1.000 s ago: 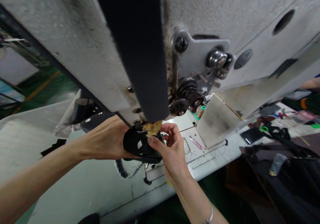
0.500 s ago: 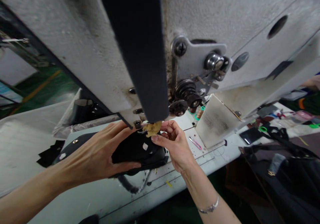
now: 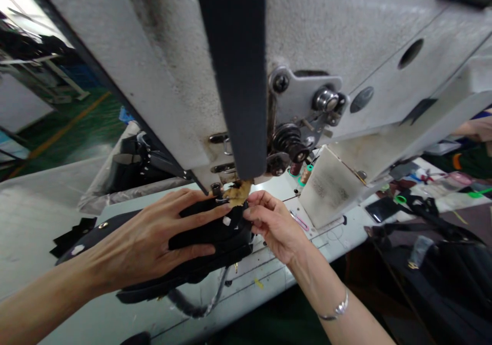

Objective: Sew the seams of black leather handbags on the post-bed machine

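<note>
A black bag (image 3: pixel 215 235) with pale patches on it sits under the head of a grey sewing machine (image 3: pixel 303 32). My left hand (image 3: pixel 154 237) lies over the bag with its fingers spread, the fingertips close to the presser area. On the other side, my right hand (image 3: pixel 274 224) pinches the edge of the bag between thumb and fingers. A ragged yellowish piece (image 3: pixel 238 193) hangs at the needle area and partly hides the needle and foot. Below the bag a rounded handle (image 3: pixel 200 309) curves over the table edge.
Thread spools (image 3: pixel 306 175) and a pink cutter (image 3: pixel 300 220) lie behind my right hand. A phone (image 3: pixel 384 209) rests further right, near another dark bag (image 3: pixel 446 268). Black scraps (image 3: pixel 73 237) are at the left. A co-worker's arm (image 3: pixel 474 128) shows at the far right.
My left fingers have spread apart over the bag. My right fingers have moved from the yellowish piece down to the bag's edge. More of the bag's near side shows, and the view has shifted slightly.
</note>
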`<state>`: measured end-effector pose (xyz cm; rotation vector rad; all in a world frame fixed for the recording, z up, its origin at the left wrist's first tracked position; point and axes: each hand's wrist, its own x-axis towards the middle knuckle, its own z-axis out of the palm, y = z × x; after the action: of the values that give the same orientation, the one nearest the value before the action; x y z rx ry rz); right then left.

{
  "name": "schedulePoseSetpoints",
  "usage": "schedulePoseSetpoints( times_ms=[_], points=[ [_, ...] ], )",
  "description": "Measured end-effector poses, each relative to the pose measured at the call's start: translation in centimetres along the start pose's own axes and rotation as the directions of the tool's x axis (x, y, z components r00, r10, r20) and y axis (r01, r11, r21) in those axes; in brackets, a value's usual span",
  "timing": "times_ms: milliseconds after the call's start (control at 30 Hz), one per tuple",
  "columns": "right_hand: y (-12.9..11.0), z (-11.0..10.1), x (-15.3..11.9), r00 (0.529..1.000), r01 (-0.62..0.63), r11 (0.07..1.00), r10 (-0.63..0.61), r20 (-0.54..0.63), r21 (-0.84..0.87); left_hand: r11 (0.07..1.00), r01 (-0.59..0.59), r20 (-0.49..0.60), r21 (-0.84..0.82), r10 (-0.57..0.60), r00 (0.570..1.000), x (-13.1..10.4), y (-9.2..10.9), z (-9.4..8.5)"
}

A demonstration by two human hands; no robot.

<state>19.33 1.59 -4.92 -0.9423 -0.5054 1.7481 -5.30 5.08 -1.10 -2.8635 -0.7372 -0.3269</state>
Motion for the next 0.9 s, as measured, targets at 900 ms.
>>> schedulePoseSetpoints(
  times_ms=[900],
  points=[
    [1.9, -0.7, -3.6, 0.831, 0.509, 0.677, -0.547, 0.100, -0.531, 0.995, 0.047, 0.055, 0.088, -0.052, 0.997, 1.0, 0.9, -1.1]
  ],
)
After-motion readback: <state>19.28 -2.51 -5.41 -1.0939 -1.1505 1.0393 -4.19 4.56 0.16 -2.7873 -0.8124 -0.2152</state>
